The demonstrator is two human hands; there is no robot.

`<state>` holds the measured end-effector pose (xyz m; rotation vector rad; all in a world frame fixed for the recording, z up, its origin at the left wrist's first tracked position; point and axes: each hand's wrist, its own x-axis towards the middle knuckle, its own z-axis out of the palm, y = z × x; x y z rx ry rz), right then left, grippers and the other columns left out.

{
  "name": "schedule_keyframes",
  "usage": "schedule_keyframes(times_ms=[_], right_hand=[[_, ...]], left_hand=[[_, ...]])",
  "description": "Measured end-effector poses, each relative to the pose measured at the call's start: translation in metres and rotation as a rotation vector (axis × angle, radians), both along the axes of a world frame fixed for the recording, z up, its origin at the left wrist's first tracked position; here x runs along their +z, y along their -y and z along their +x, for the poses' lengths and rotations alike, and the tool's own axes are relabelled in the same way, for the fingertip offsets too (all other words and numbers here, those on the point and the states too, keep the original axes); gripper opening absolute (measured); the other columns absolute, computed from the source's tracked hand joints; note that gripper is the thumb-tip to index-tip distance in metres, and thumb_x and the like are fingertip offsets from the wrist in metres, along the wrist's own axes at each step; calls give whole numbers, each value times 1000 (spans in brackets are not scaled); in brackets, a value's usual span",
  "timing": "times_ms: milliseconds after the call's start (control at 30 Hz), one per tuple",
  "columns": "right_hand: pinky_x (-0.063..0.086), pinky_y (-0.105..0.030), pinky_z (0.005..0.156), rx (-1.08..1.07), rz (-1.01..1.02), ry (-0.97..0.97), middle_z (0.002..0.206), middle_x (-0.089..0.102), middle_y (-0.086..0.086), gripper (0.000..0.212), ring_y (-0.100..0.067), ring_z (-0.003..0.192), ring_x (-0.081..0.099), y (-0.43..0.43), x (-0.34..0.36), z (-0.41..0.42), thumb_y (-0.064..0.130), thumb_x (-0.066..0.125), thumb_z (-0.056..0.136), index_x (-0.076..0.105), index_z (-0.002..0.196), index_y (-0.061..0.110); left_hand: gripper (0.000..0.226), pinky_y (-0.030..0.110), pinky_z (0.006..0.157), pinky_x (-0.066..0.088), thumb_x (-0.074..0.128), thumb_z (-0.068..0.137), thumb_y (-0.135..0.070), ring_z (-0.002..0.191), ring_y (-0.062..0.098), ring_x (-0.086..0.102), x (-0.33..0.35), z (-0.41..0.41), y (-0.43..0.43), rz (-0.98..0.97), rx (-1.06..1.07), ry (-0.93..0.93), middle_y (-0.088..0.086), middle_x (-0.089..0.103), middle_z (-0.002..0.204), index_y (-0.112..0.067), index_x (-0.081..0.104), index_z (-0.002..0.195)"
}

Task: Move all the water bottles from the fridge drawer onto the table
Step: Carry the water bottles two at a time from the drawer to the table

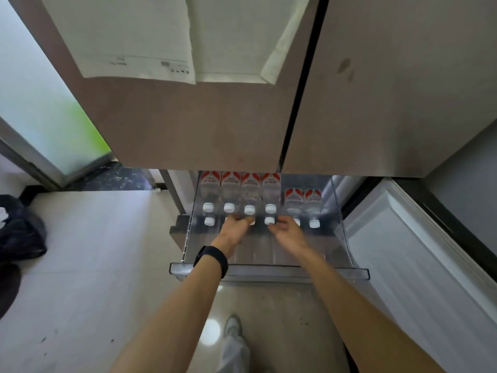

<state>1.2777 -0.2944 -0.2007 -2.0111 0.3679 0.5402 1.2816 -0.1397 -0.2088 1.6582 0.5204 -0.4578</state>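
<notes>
1. Head view, surface: pale glossy tiled floor (88,254) below, with a ceiling light reflected near the person's light-coloured shoe (233,325).
2. Tall beige-brown fridge with two upper doors (204,125) fills the top; a white printed paper sheet (129,41) is stuck on the left door.
3. Frosted glass door panel (45,103) at far left, with a green blur behind it. Dark bag (21,230) on the floor at the left edge.
4. Open white-lined lower fridge door (419,254) swings out on the right.
5. Clear plastic pull-out fridge drawer (269,271) is extended toward the camera, under the upper doors.
6. Clear plastic water bottles with white caps and red-white labels (251,189) stand upright in the drawer: a back row of four on the left, two more on the right, and a nearer row partly hidden by the hands. None is on a table.
7. Left hand (235,228), with black wristband (211,261), reaches into the drawer with the forearm extended; fingers curl over a cap in the nearer row. Appears to be closing on that bottle, but I cannot tell if it's a firm hold.
8. Right hand (286,230) reaches in beside it, fingers spread and loosely bent, hovering at the caps, holding nothing. Motion-blurred.
</notes>
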Motion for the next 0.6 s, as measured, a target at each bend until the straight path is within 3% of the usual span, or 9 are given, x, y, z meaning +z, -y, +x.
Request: schedule_keyframes(times_ms=[133,200,267,333,433,500,600], right_hand=[[48,-41,100,-189,160,-112,123,62,-12,33,-31,117,59,-9,-23,31,17,56,99,55,132,9],[48,-44,101,-294,286,-180,113,62,-8,21,-31,117,60,-13,-28,42,18,55,100,55,121,15],[49,-45,104,-358,397,-222,116,61,-4,15,-27,117,60,-15,-29,57,20,52,102,55,117,20],[49,-46,103,-407,478,-242,126,60,-2,22,-23,117,60,-17,-28,70,24,49,104,57,124,19],[55,-40,93,-438,480,-265,121,63,-6,31,-21,108,64,-17,-28,77,36,52,104,57,126,14],[58,-35,83,-408,407,-254,112,65,-7,35,-19,97,65,-13,-26,75,41,52,102,58,121,11],[53,-28,62,-384,414,-217,89,63,-8,39,-15,70,59,-2,-18,58,37,50,104,60,122,4]], left_hand=[[34,35,80,51,56,98,-30,103,24,60,-17,28,3,-177,87,-143,10,66,125,-14,61,128],[32,39,88,55,50,100,-26,102,25,62,-21,42,4,-290,121,-164,11,68,122,-15,63,126],[32,43,90,55,47,100,-27,106,26,61,-18,55,6,-327,142,-166,9,66,123,-16,63,126],[33,36,81,52,46,102,-33,106,25,61,-16,63,7,-362,177,-185,7,66,121,-16,61,126],[52,31,72,51,39,103,-57,107,22,64,-18,67,10,-335,126,-189,4,65,127,-17,57,132],[71,31,71,50,34,95,-74,100,18,62,-17,63,11,-262,98,-152,0,64,121,-19,51,135],[97,40,90,56,36,77,-91,108,22,63,-16,53,12,-130,61,-104,3,67,123,-15,55,133]])
